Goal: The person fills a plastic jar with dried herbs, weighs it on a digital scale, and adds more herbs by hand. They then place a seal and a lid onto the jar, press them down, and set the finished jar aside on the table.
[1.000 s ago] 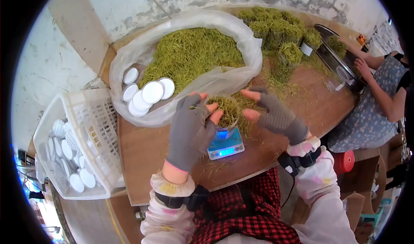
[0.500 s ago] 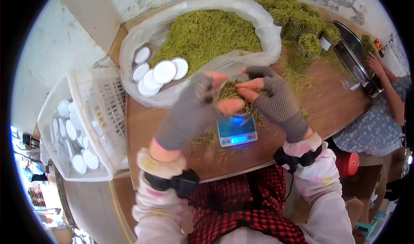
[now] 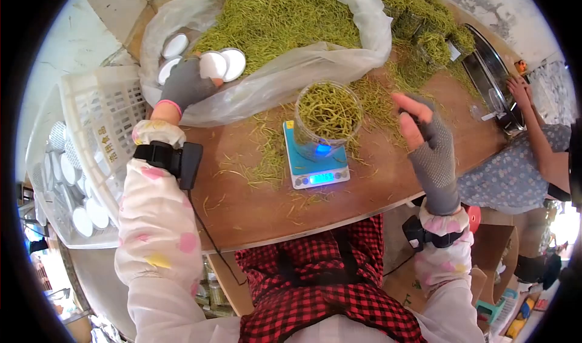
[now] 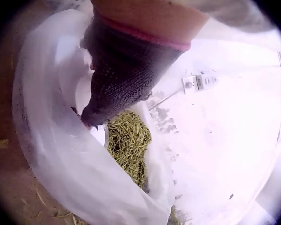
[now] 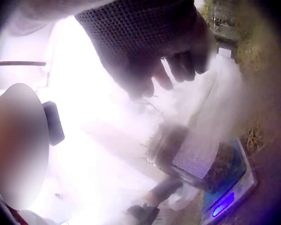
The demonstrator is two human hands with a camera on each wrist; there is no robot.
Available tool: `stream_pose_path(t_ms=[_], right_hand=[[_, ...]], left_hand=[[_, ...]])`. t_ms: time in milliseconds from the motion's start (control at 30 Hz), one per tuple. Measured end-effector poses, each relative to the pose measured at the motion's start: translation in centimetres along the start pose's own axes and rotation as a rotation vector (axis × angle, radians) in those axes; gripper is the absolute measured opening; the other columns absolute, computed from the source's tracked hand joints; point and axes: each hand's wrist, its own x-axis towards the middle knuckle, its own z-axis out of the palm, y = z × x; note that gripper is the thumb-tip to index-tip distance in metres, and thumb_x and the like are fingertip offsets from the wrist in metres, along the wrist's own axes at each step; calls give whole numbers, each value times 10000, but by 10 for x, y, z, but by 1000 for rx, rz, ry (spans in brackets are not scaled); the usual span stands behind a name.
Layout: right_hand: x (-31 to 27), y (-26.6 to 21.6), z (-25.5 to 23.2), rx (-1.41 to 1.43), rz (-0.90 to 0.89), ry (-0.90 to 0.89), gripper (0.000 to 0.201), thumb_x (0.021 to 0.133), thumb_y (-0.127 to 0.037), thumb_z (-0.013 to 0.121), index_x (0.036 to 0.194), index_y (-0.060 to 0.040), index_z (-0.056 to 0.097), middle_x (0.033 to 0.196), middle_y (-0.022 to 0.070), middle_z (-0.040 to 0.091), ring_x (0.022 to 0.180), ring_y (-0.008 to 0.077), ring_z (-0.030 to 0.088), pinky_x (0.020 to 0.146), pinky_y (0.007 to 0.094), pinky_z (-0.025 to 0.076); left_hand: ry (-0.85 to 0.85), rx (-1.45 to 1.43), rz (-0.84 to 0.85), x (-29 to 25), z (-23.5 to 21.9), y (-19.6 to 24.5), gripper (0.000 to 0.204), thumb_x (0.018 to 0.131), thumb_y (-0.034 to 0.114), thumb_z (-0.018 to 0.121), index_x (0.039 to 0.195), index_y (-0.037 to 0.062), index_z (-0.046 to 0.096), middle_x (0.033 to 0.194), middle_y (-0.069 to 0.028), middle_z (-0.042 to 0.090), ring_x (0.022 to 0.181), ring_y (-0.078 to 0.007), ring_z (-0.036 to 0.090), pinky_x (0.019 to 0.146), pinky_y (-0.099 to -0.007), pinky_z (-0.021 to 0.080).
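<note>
At the bag's left side, my left hand [image 3: 185, 87], in a grey fingerless glove, pinches a white round lid [image 3: 212, 65] between thumb and fingers. In the left wrist view the bag wall hides its fingertips. More lids [image 3: 233, 64] lie around it. A clear jar [image 3: 327, 115] filled with green-yellow dried stems stands upright on a small blue scale [image 3: 316, 166] with a lit display. My right hand [image 3: 431, 152], gloved alike, hovers to the right of the jar with loosely bent fingers, holding nothing.
The big plastic bag [image 3: 273, 91] holds a heap of dried stems [image 3: 285, 21]. A white crate [image 3: 115, 121] of lids stands at the left. Filled jars [image 3: 433, 49] and a metal tray [image 3: 485, 64] sit at the back right, near another person's hands [image 3: 520, 91]. Loose stems litter the table [image 3: 242, 209].
Both hands have left the jar's mouth. The left hand has moved left to the lids and taken hold of one; the right has drawn back to the right. The jar stays on the scale.
</note>
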Motion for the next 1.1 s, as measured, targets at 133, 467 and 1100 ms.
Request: stream_pose_path(t_ms=[133, 467, 1100], right_hand=[[-28, -1, -10, -74, 25, -40, 279, 1008, -104, 674, 1281, -49, 688, 1247, 102, 646, 1072, 185, 636, 948, 316, 510], [-42, -5, -4, 7, 457, -131, 330, 926, -157, 797, 1222, -36, 717, 974, 57, 696, 895, 124, 638, 823, 288, 523], [0, -1, 51, 17, -164, -84, 705, 939, -324, 774, 1545, -100, 491, 1254, 212, 614, 1135, 338, 624, 997, 421, 504]], left_hand=[[184, -179, 27, 2, 9, -7, 729, 769, 523, 813, 1257, 6, 650, 1172, -257, 722, 1103, -420, 691, 940, -485, 544], [335, -299, 25, -59, -56, 63, 876, 785, 460, 862, 1415, -63, 550, 1332, -240, 640, 1224, -317, 641, 1046, -399, 496], [77, -726, 358, -130, -67, 134, 929, 759, 301, 924, 1520, 19, 472, 1270, -137, 653, 1167, -241, 645, 1038, -379, 495]])
